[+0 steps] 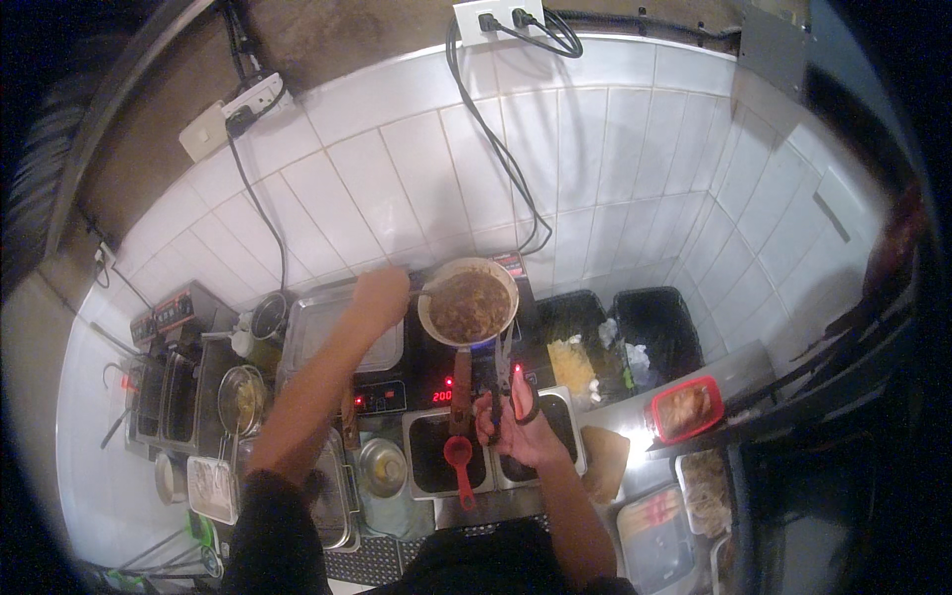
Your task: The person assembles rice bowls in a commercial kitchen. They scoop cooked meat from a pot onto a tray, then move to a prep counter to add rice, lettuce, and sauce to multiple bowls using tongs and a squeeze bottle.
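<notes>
1. At about nine o'clock from the middle of the view, a wire strainer sits on the steel counter beside a deep fryer.
2. The left hand reaches up to about eleven o'clock, its fingers closed around the handle of a utensil whose far end lies in the pan.
3. The pan, at roughly twelve o'clock, is a pale round one filled with dark brown food; it rests on a black induction hob with lit red digits, its brown handle pointing towards six o'clock.
4. Below, at six o'clock, a red measuring scoop lies over an inset container.
5. The right hand is clamped on kitchen scissors with red-and-black grips, blades pointing up to the pan's near rim; I cannot tell whether they touch it.
6. At three o'clock, two black bins stand against the tiled wall, and a red-rimmed container of food sits on the counter.
</notes>
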Available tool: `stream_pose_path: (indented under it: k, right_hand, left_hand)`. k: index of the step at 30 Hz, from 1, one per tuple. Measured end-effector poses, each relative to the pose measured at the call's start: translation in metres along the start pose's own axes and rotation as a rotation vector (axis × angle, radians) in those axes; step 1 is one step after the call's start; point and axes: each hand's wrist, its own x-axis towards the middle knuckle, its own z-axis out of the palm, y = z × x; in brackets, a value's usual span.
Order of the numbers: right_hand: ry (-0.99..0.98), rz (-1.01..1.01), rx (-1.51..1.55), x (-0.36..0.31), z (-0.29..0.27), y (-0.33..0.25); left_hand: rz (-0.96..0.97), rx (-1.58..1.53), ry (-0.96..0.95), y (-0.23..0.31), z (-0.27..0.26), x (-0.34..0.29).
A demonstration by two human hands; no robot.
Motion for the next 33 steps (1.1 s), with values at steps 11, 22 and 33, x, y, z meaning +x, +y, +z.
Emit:
stream_pose_path:
  k: [11,22,33]
  right_hand:
    - [0.031,0.05,0.08,-0.006,-0.009,0.001]
    - [-0.089,0.135,-0.028,0.012,0.011,-0.013]
    - [-0.317,0.136,0.062,0.041,0.022,-0.037]
  left_hand:
    - [-0.088,-0.043,-0.061,0.0,0.051,0.004]
    - [0.021,-0.018,0.058,-0.005,-0.045,-0.02]
    - [-0.086,-0.677,0.024,-0.004,-0.05,-0.043]
